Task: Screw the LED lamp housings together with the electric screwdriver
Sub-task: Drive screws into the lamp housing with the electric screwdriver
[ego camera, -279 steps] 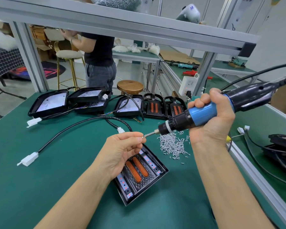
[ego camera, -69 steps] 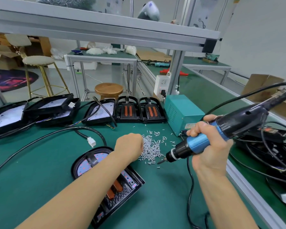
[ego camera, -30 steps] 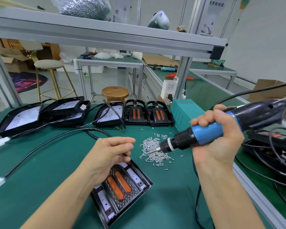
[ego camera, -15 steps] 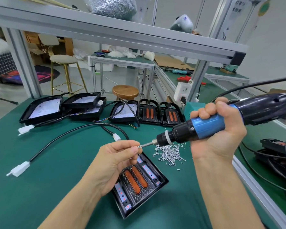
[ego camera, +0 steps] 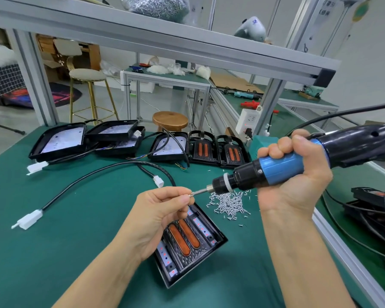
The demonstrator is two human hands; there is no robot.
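A black LED lamp housing (ego camera: 193, 252) with two orange strips lies on the green mat in front of me. My left hand (ego camera: 160, 210) hovers above its far end, thumb and forefinger pinching a small screw against the driver bit. My right hand (ego camera: 296, 174) grips the blue-and-black electric screwdriver (ego camera: 276, 165), held level and pointing left, its bit tip touching the screw at my left fingertips. A pile of small silver screws (ego camera: 229, 204) lies just right of the housing.
Several more housings (ego camera: 229, 152) line the mat's far edge, with open ones (ego camera: 60, 141) at the left. Black cables with white connectors (ego camera: 28, 220) cross the mat. A teal power box (ego camera: 257, 142), a socket strip and the aluminium frame post stand behind. More housings and cables (ego camera: 373, 210) sit at the right.
My left hand went from the screw pile up to the driver bit with a screw. The screwdriver rose from the pile and now meets my left fingertips above the housing.
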